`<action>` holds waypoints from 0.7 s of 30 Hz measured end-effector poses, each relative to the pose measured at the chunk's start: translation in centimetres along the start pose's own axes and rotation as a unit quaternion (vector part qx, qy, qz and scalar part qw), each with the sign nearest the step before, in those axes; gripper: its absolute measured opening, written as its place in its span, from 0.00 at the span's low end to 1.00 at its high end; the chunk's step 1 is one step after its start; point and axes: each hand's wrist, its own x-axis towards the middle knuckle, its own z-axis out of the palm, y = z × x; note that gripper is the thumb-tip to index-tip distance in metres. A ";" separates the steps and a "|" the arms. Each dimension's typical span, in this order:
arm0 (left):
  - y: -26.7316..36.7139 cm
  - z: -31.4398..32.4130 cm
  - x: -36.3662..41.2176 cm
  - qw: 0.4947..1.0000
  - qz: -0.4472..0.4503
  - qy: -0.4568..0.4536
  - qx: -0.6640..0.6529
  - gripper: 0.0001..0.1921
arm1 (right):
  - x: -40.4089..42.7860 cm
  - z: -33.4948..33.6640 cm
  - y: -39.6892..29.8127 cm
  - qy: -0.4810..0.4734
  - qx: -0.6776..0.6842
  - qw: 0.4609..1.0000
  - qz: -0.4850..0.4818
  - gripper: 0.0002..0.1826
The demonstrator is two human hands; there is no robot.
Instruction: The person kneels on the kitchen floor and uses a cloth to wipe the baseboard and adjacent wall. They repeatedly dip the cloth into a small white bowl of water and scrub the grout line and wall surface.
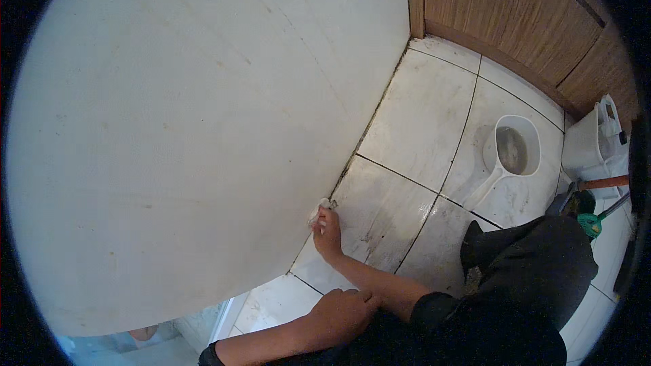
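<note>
My right hand [328,234] pinches a small white cloth or tissue [319,212]. It presses this against the foot of the white wall [213,152], where the wall meets the floor tiles. Dark grime runs along that joint [351,162] above the hand. My left hand [343,312] lies across my right forearm, its fingers touching it near the elbow; its palm side is hidden. Around the right hand the white floor tiles [376,213] look wet and streaked with dirt.
A white plastic dipper [491,188] holding cloudy water stands on the tiles. At the right are a white plastic container [582,142], an orange-red handle [605,182] and a green tool head [590,224]. Wood-grain panels [498,15] border the floor. My dark-clothed knee [539,249] is bent nearby.
</note>
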 end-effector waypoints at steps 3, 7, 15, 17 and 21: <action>0.0 0.8 -0.5 0.998 0.017 -0.045 0.045 0.15 | 3.3 -1.1 -1.4 -0.044 -0.067 0.995 0.066 0.17; -0.6 2.8 -0.5 0.991 0.087 -0.090 0.054 0.18 | 14.9 -3.3 0.1 0.156 -0.107 0.978 -0.089 0.16; -0.5 4.7 -1.7 0.972 0.072 -0.215 0.066 0.24 | 13.3 -3.4 0.2 0.031 -0.140 0.987 -0.070 0.19; -0.2 4.8 -1.4 0.968 0.072 -0.229 0.070 0.25 | 7.5 -2.6 0.7 -0.017 -0.092 0.994 -0.064 0.18; 1.2 4.0 -0.5 0.970 0.073 -0.222 0.073 0.29 | -0.2 -0.8 1.1 -0.138 -0.007 0.990 0.000 0.15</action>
